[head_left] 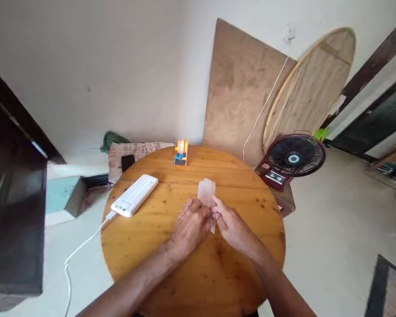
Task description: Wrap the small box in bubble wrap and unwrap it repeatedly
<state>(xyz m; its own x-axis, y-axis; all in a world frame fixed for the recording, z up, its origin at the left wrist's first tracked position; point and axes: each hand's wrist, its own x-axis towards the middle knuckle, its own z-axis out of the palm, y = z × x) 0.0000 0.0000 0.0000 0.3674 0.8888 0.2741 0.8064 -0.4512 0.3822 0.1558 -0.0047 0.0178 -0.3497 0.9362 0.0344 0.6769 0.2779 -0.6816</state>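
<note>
A thin, pale pinkish-white sheet [206, 190], paper-like, lies between my hands near the middle of the round wooden table [171, 202]. My left hand [192, 222] is closed over its lower left part, with the fingers curled under and partly hidden. From the other side, my right hand [227, 220] grips its right edge, the index finger stretched along it. A narrow piece of the sheet hangs down between the two hands. How it is folded there is covered by my fingers.
At the table's far edge stands an orange and blue tape dispenser [181, 153]. A white power bank [135, 195] with a white cable [82, 242] lies on the left. Beyond the right edge are a dark red fan [293, 156] and leaning wooden boards [244, 92].
</note>
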